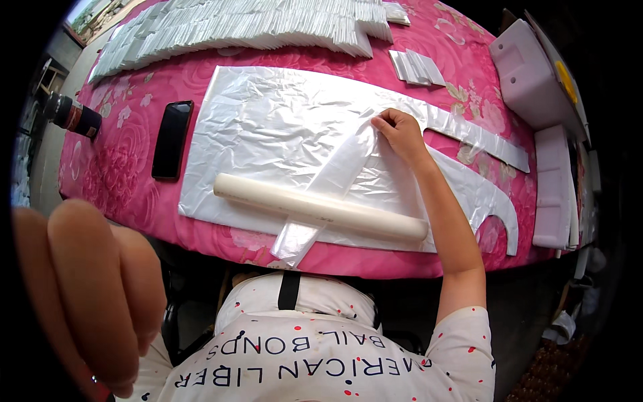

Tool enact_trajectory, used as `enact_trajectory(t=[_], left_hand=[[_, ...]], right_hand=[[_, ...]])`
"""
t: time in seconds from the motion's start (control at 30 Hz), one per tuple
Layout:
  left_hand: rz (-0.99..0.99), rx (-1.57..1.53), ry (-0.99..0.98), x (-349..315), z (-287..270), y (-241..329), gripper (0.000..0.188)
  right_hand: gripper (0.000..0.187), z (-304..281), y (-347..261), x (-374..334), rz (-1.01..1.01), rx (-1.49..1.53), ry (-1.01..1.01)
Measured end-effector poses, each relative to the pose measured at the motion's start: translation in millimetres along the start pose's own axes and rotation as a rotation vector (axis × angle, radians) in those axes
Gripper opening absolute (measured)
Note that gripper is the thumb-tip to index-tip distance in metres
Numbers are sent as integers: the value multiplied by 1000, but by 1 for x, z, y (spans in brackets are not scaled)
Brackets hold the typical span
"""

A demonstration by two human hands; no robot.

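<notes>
A flat silvery-white plastic carrier bag [268, 127] is spread on the table, its two handle loops toward the right. My right hand [402, 136] is closed over the bag, pinching the far end of a narrow folded plastic strip [341, 164]. That strip slants toward me and passes under a white pipe [321, 209], which lies across the near part of the bag. The strip's near end reaches the table's front edge. My left hand [97, 281] is raised very close at the lower left, away from the bag. Its fingers are curled together, and anything in them is hidden.
A pink flowered cloth [127, 167] covers the table. Long rows of folded white plastic [248, 30] fill the far side, with a smaller pile [416, 68] nearby. To the left are a black phone [173, 141] and dark bottle [74, 115]; white foam boxes [536, 74] stand right.
</notes>
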State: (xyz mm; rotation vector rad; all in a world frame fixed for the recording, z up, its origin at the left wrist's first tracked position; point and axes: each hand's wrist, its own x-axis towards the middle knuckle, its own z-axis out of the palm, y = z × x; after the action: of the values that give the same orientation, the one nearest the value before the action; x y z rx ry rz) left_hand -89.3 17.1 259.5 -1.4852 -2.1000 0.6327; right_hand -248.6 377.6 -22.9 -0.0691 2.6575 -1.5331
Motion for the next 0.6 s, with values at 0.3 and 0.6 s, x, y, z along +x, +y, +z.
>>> enact_trajectory(t=[0.3, 0.6], left_hand=[[336, -1441, 318, 4, 19, 3, 28], [601, -2286, 252, 12, 44, 8, 37]], right_hand=[[16, 3, -13, -5, 9, 7, 32], [18, 4, -7, -3, -12, -4, 34]])
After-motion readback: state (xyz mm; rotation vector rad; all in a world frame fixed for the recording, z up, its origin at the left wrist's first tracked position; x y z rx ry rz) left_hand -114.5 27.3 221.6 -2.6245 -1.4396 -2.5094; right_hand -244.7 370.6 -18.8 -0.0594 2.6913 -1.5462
